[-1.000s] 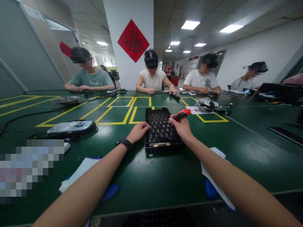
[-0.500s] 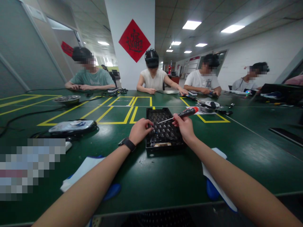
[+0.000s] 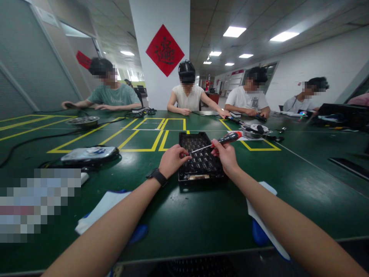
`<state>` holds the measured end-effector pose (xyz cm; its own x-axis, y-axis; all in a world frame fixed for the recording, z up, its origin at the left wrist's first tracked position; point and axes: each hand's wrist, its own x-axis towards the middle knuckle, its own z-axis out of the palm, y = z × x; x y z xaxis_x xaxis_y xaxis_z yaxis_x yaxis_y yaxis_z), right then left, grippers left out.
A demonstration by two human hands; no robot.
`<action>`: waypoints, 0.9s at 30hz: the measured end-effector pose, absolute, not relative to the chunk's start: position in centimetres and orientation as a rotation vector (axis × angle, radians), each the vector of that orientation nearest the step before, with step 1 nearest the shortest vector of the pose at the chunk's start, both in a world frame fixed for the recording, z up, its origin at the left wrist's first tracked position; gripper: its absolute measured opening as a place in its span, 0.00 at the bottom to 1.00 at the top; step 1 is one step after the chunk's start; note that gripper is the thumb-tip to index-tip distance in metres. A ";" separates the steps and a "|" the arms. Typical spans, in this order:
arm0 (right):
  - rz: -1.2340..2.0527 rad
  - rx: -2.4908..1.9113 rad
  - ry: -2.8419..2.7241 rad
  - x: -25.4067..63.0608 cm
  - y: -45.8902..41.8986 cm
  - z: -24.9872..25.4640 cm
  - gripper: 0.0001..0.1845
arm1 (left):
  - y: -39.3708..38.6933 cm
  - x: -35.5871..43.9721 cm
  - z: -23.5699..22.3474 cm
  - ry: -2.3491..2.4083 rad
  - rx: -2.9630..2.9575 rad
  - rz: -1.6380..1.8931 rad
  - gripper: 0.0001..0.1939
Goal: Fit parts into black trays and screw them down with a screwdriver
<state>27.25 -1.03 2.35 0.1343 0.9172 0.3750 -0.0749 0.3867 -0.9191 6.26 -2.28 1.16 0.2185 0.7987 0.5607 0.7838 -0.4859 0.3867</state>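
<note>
A screwdriver (image 3: 232, 137) with a black and red handle is gripped in my right hand (image 3: 226, 156). Its thin metal shaft slants down to the left, over an open black box-shaped device (image 3: 201, 177) with rows of small shiny shapes inside. At the shaft's tip, the thumb and forefinger of my left hand (image 3: 173, 159) are pinched together. Whatever lies between those fingertips is too small to make out. My left hand is above the device's left side, while my right hand is over its right edge.
Gloves (image 3: 105, 207) lie under my left forearm, and another glove (image 3: 261, 231) under my right. A packaged item (image 3: 90, 154) and a metal bowl (image 3: 83, 121) stand left; another bowl (image 3: 255, 130) is beyond my right hand. Co-workers sit across the green table (image 3: 184, 227).
The thumb and forefinger of my left hand have drawn closer together at the screwdriver's tip. My right hand keeps its grip. A co-worker at the left has moved one hand outward.
</note>
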 end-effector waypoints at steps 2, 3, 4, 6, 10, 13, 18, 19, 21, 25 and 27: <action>0.883 -0.899 -1.206 27.2 -1.1 2.4 0.19 | -2.2 6.4 1.0 1.582 2.411 1.171 0.13; 0.877 -0.897 -1.201 27.2 -1.2 2.5 0.19 | -2.2 6.4 1.0 1.576 2.394 1.189 0.13; 0.866 -0.895 -1.195 27.1 -1.3 2.5 0.19 | -2.1 6.5 0.9 1.566 2.376 1.204 0.14; 0.848 -0.886 -1.175 27.1 -1.3 2.7 0.19 | -1.9 6.6 0.6 1.551 2.336 1.211 0.14; 0.920 -0.837 -1.144 27.1 -1.4 2.8 0.19 | -1.5 6.7 0.2 1.565 2.252 1.208 0.14; 0.985 -0.807 -1.171 27.0 -1.4 2.9 0.19 | -1.4 6.7 0.2 1.541 2.259 1.197 0.13; 0.938 -0.809 -1.251 26.8 -1.5 2.8 0.18 | -1.7 6.8 0.4 1.509 2.318 1.177 0.14; 0.923 -0.807 -1.262 26.8 -1.5 2.8 0.18 | -1.7 6.8 0.5 1.509 2.321 1.176 0.14; 0.903 -0.796 -1.274 26.8 -1.5 2.8 0.18 | -1.7 6.9 0.5 1.515 2.322 1.172 0.14; 0.921 -0.779 -1.266 26.9 -1.4 2.8 0.18 | -1.7 6.9 0.5 1.536 2.318 1.182 0.14; 0.934 -0.786 -1.255 26.9 -1.3 2.7 0.18 | -1.6 6.9 0.4 1.545 2.320 1.183 0.15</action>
